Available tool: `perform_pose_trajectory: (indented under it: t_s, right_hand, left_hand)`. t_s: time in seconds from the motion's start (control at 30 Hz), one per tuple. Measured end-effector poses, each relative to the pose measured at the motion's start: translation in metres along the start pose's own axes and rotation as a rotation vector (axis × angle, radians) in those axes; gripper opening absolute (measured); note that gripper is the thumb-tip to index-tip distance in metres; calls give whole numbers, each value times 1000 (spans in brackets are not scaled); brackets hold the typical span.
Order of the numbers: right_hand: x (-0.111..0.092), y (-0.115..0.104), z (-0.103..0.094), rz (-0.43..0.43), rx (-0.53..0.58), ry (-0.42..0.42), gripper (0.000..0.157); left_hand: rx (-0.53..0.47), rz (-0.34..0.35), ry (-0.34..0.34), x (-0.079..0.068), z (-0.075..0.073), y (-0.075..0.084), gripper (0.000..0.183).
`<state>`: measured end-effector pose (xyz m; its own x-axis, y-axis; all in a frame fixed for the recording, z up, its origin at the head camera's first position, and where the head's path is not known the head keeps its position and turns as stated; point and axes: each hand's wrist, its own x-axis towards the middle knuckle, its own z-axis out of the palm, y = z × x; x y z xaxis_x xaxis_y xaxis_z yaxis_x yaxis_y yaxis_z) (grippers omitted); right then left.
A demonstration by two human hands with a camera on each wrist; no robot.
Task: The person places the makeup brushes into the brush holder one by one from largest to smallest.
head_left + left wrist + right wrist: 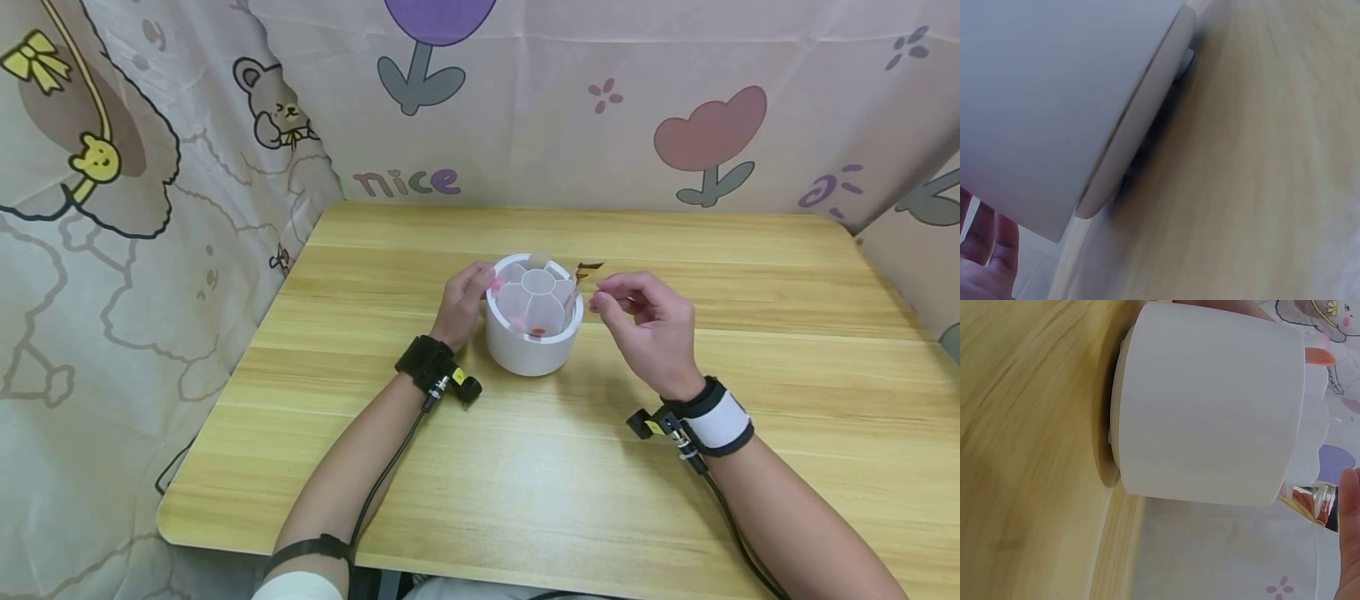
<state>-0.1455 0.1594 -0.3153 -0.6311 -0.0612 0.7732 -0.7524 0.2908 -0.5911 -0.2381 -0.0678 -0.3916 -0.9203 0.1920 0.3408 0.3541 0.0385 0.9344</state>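
Note:
A white round organizer (533,350) stands on the table, with a clear petal-shaped divider (541,282) in its top. My left hand (459,304) holds the organizer's left side, fingertips at the rim; in the left wrist view its fingers (1004,244) show beside the white wall. A shiny gold piece (588,268) sticks up over the right rim. My right hand (651,325) is just right of it, thumb and bent forefinger near each other with nothing visible between them. In the right wrist view the gold piece (1317,505) reaches close to the fingers (1349,531).
Small pink things (517,322) and an orange one (537,332) lie inside the organizer. The wooden table (480,467) extends around it, with printed curtains (555,158) behind and at the left. Cables (390,467) run along both forearms.

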Motion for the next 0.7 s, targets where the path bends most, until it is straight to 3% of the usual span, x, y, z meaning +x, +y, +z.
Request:
perform_pose_trajectory:
  t_s: [0.37, 0.7]
  right_hand:
    - [-1, 4, 0, 4, 19, 5, 14]
    - [0, 3, -3, -2, -33, -4, 12]
  left_hand:
    - [3, -7, -3, 0, 0, 1, 45]
    - [12, -9, -5, 0, -1, 0, 45]
